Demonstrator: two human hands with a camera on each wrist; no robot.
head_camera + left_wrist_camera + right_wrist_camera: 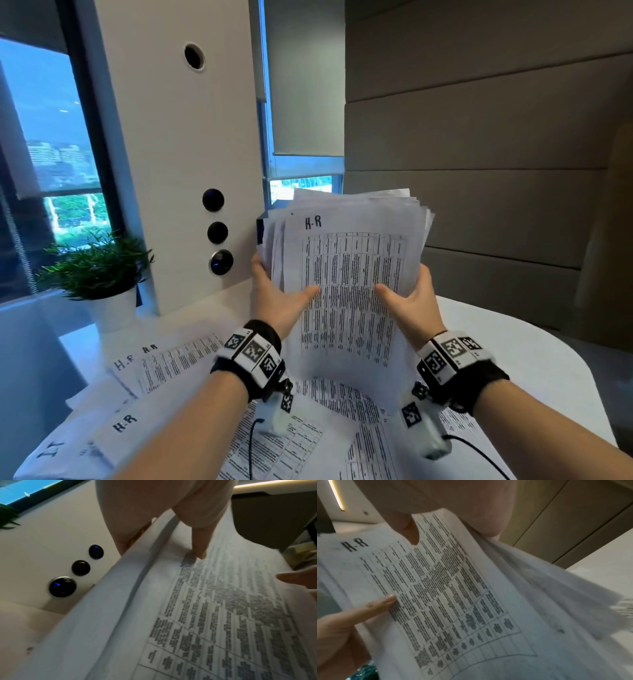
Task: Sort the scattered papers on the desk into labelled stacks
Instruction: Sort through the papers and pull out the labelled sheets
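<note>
Paper is the risk: the uneven HR bundle [346, 274], mid-frame above the desk [534, 359], is gripped by left hand [277, 301] and right hand [411, 305], and loose back sheets may slip out.

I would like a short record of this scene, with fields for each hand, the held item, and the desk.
left hand: grips left edge of the thick white paper bundle, thumb on front
right hand: grips right edge, thumb on front
bundle label: "H-R", top sheet a printed table
bundle position: raised above the desk
white desk: loose printed sheets, some marked "H-R"
nearby: green plant in white pot
</note>
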